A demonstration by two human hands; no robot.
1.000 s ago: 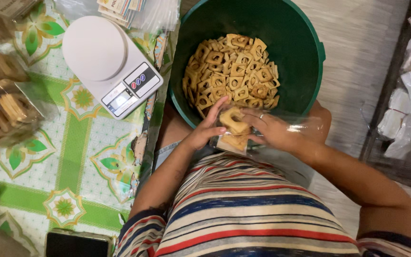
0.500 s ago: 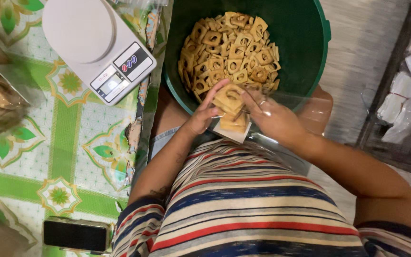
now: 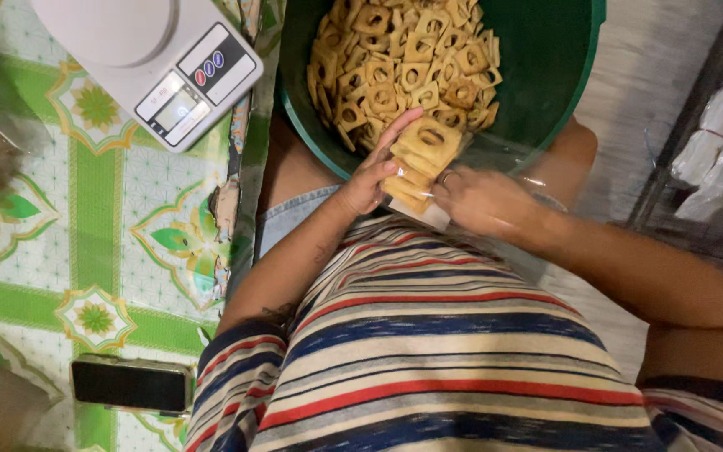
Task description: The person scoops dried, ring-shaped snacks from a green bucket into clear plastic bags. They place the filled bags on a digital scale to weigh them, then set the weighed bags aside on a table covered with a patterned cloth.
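The person is filling a clear plastic bag [image 3: 495, 167] with square, ring-holed crackers: the left hand [image 3: 371, 172] has its fingers clamped on a stack of crackers [image 3: 418, 159] at the bag's mouth, just at the rim of the green tub [image 3: 562, 92]. The right hand [image 3: 483, 201] grips the bag, fingers closed on the film. Next, I'd judge, the stack must slide in flat without snapping. The crackers look dry, golden and brittle; a white scale [image 3: 148, 59] sits on the patterned bench [image 3: 102, 243].

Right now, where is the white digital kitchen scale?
The white digital kitchen scale sits at the top left of the head view, on the green patterned floral mat, just left of the green plastic tub of square crackers.
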